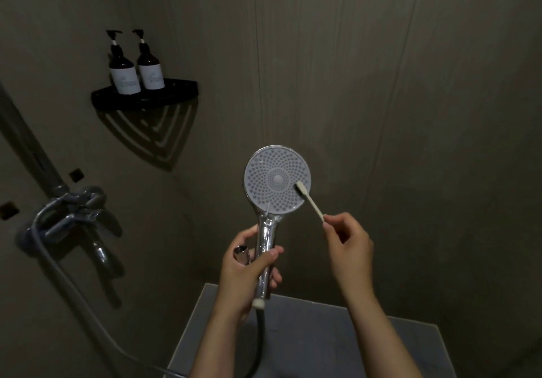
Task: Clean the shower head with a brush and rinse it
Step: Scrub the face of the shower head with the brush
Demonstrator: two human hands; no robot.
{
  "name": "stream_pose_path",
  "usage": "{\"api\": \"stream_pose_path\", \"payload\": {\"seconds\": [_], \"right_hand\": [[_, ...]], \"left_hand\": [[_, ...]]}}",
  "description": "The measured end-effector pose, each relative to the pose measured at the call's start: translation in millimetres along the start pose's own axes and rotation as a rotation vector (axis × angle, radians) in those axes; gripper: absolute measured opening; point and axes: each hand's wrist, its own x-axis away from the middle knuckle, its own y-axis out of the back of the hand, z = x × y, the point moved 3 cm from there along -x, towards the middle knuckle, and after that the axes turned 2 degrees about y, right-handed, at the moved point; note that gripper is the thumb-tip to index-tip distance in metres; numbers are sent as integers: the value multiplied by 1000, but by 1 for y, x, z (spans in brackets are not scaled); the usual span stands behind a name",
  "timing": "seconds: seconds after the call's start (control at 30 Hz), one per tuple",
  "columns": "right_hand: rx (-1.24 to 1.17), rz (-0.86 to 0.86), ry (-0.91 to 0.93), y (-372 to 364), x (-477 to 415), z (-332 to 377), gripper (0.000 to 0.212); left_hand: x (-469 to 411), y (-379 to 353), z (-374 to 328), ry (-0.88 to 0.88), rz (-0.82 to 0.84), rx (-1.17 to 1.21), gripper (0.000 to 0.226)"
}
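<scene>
A round chrome shower head (272, 172) with a pale nozzle face points towards me. My left hand (246, 272) grips its shiny handle, fingers wrapped round it. A small white brush (308, 200), shaped like a toothbrush, has its bristle end on the right part of the nozzle face. My right hand (349, 242) pinches the brush's handle end. The grey hose (259, 330) hangs down from the handle between my forearms.
A chrome mixer tap (73, 216) is fixed to the left wall, with the hose looping from it. A black corner shelf (176, 93) carries two dark pump bottles (136, 66). A grey ledge (322, 333) lies below my arms.
</scene>
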Motion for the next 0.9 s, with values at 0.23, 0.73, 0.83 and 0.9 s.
{"api": "stream_pose_path", "payload": {"seconds": [0.23, 0.73, 0.83, 0.9], "right_hand": [[-108, -17, -10, 13, -8, -2, 15], [-269, 76, 119, 14, -9, 46, 16], [-289, 38, 163, 28, -15, 64, 14], [-292, 38, 203, 36, -18, 77, 17]], "left_hand": [[0, 0, 8, 40, -8, -34, 50], [6, -18, -16, -50, -13, -2, 45], [12, -22, -31, -114, 6, 20, 47], [16, -25, -41, -152, 23, 11, 48]]}}
